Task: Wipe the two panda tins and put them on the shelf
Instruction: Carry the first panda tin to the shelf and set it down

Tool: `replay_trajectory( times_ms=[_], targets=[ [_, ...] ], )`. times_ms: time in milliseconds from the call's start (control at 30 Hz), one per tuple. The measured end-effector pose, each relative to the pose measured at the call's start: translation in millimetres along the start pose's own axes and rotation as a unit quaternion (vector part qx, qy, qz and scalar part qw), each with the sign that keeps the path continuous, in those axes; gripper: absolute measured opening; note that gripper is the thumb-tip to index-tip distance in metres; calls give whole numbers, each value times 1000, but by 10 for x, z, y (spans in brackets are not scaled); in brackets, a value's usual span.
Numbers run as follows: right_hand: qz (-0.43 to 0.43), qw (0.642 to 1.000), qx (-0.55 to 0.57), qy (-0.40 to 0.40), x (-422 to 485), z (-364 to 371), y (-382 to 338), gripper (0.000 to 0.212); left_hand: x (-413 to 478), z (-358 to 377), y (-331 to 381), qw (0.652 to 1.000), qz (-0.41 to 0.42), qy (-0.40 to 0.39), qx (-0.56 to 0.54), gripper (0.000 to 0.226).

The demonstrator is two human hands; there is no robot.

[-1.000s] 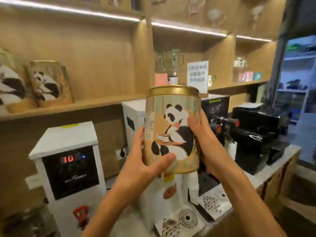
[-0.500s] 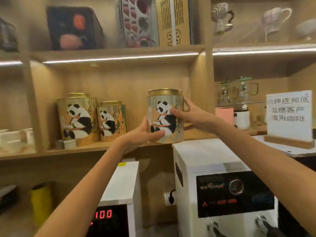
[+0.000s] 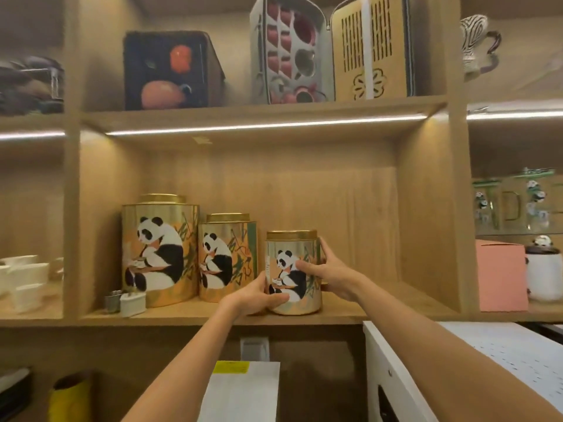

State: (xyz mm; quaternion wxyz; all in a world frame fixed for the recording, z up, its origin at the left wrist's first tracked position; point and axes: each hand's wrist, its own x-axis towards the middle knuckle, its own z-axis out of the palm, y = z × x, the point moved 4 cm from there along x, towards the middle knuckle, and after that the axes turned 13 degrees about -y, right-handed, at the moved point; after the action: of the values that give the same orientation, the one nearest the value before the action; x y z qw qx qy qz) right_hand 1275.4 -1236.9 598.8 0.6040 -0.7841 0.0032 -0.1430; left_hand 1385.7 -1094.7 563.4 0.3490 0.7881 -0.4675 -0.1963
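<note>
With the small panda tin [image 3: 293,271] upright on the shelf [image 3: 344,313], your left hand [image 3: 259,295] and right hand [image 3: 330,274] clasp its sides, right of two bigger tins [image 3: 195,254].

Your left hand [image 3: 259,295] and right hand [image 3: 330,277] flank the small panda tin [image 3: 294,272] standing upright on the shelf board [image 3: 189,316]. Just left of your left hand the medium panda tin [image 3: 227,257] blocks sideways travel, with the large panda tin [image 3: 160,249] beyond it. Right of your right hand the board lies bare up to the compartment's side wall [image 3: 426,226]. Above both hands there is open air up to the upper shelf [image 3: 262,117]. Below your forearms, the white machine top [image 3: 487,354] stands close.
</note>
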Motion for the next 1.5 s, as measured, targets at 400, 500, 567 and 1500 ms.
replay_trajectory(
  times_ms=[400, 500, 567, 1500],
  targets=[
    [9, 991, -31, 130, 628, -161, 703, 118, 599, -5, -340, 962, -18, 273, 18, 34],
    [0, 989, -89, 115, 739, -199, 790, 108, 637, 57, -331, 937, -32, 331, 109, 28],
    [-3, 988, -113, 106, 769, -221, 819, 100, 636, 71, -302, 935, -38, 328, 131, 31],
    [117, 947, -240, 177, 503, -153, 728, 50, 526, 38, -320, 943, -29, 315, 104, 18]
  ],
)
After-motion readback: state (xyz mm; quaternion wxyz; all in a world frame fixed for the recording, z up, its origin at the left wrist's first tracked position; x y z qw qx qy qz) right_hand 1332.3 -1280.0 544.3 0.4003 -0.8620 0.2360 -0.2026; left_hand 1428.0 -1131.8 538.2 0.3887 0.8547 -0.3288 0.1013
